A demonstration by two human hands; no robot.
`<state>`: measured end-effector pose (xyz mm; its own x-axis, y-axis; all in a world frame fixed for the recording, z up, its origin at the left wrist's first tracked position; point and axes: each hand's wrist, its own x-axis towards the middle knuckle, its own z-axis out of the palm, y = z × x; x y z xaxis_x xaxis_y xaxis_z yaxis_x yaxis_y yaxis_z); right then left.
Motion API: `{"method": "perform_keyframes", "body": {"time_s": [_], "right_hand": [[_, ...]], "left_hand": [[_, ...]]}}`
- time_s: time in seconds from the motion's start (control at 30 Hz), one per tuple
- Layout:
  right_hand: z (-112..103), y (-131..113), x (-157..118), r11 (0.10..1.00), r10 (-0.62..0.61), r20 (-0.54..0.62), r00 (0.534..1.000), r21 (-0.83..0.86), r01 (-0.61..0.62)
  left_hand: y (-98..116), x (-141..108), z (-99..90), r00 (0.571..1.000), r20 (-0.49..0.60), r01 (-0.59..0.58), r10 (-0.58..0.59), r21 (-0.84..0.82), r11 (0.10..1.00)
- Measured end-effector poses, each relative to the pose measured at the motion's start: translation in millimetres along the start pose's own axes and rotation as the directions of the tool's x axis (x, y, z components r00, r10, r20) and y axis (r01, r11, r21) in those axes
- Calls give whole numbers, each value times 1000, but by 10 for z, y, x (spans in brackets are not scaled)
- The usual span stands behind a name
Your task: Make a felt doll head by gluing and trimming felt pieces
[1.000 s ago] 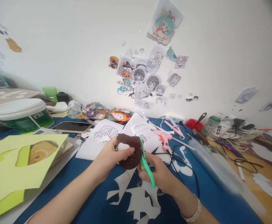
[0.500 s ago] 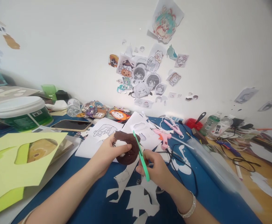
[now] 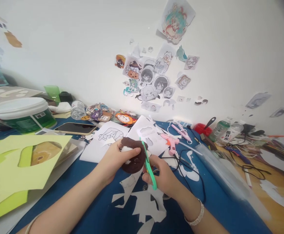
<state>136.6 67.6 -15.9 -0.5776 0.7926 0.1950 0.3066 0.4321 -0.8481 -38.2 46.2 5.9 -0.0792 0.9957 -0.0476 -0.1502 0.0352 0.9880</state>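
Note:
Between the thumb and fingers of my left hand (image 3: 116,159) is a round dark brown piece with a white patch (image 3: 135,161); its material I cannot make out. My right hand (image 3: 160,174) grips green-handled scissors (image 3: 149,169), whose blades lie at the brown piece's right edge. Beneath both hands, jagged white paper scraps (image 3: 144,204) lie on the blue table cover (image 3: 93,211). Behind my left hand is a sheet with a line drawing (image 3: 110,133). A pink glue gun (image 3: 171,141) rests beyond my right hand.
Yellow cut-out sheets (image 3: 7,169) and a white-lidded green tub (image 3: 22,117) fill the left side. A phone (image 3: 75,127) lies near the tub. On the right are a clear plastic sleeve (image 3: 222,172), black cables (image 3: 204,185) and bottles (image 3: 231,131). Paper pictures (image 3: 148,76) hang on the wall.
The view has shifted slightly. The scissors and brown piece stay close together, with the piece's right edge still at the blades. Both hands keep their hold.

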Motion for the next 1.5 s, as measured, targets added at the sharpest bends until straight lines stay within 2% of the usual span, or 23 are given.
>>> {"method": "perform_keyframes", "body": {"time_s": [0.43, 0.7, 0.87, 1.17, 1.23, 1.4, 1.5], "right_hand": [[62, 110, 28, 999, -18, -57, 998, 38, 21], [66, 110, 26, 998, -24, -85, 996, 48, 28], [56, 110, 18, 996, -21, -69, 997, 87, 27], [68, 118, 12, 991, -47, -113, 992, 121, 61], [65, 122, 11, 992, -40, -109, 993, 118, 53], [35, 100, 25, 994, 1, -73, 997, 107, 7], [24, 67, 32, 993, 13, -86, 996, 118, -3]], "left_hand": [[7, -7, 3, 999, -32, -11, 11, 2, 1000], [-46, -45, 59, 995, -94, -31, 24, -73, 997], [-84, -70, 121, 996, -81, 16, -26, -125, 992], [-30, -162, 197, 987, -134, 65, -92, -190, 980], [-27, -169, 190, 986, -115, 91, -118, -215, 972], [-40, -169, 182, 983, 31, 183, -184, -351, 918], [-43, -158, 180, 979, 68, 205, -194, -384, 900]]}}
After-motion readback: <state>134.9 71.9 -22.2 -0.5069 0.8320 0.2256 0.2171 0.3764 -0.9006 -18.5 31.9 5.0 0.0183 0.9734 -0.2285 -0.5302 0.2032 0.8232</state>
